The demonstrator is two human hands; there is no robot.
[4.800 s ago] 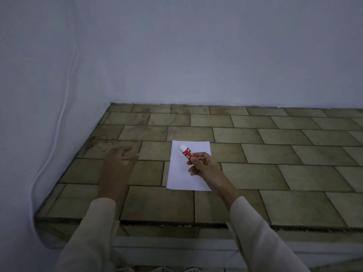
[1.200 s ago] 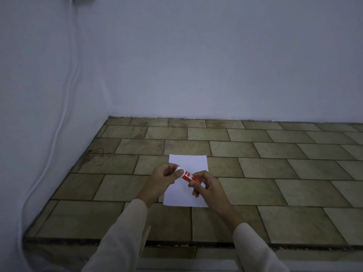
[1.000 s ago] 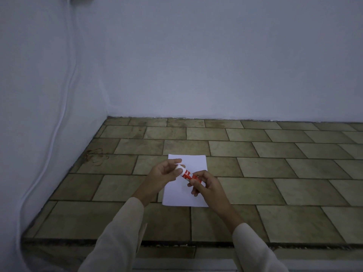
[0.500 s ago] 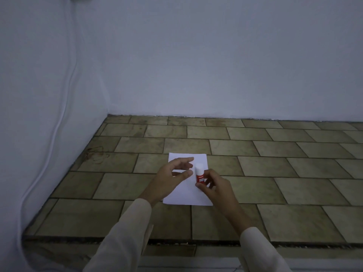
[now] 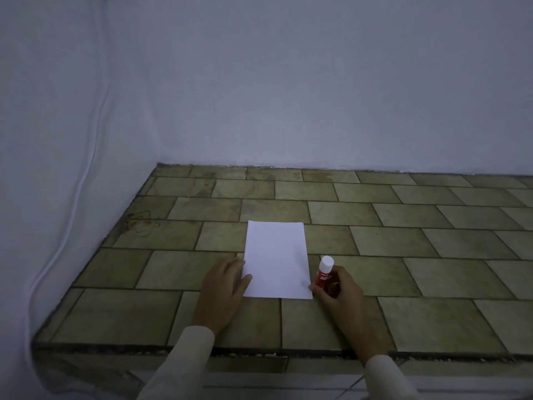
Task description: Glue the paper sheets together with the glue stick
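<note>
White paper sheets (image 5: 277,258) lie stacked flat on the tiled counter (image 5: 403,255); I cannot tell how many sheets there are. My left hand (image 5: 223,287) rests at the stack's lower left edge, its thumb touching the paper. Just right of the paper a red glue stick (image 5: 323,272) with its white cap on stands upright on the counter. My right hand (image 5: 336,293) holds it round its red body with curled fingers.
The counter meets a white wall at the back and at the left. A white cable (image 5: 83,174) runs down the left wall. The counter's front edge (image 5: 259,352) lies close to me, with a lighter ledge below.
My left hand let go of the cap and dropped to the paper's left edge. My right hand carried the capped glue stick off to the right and stood it on the counter.
</note>
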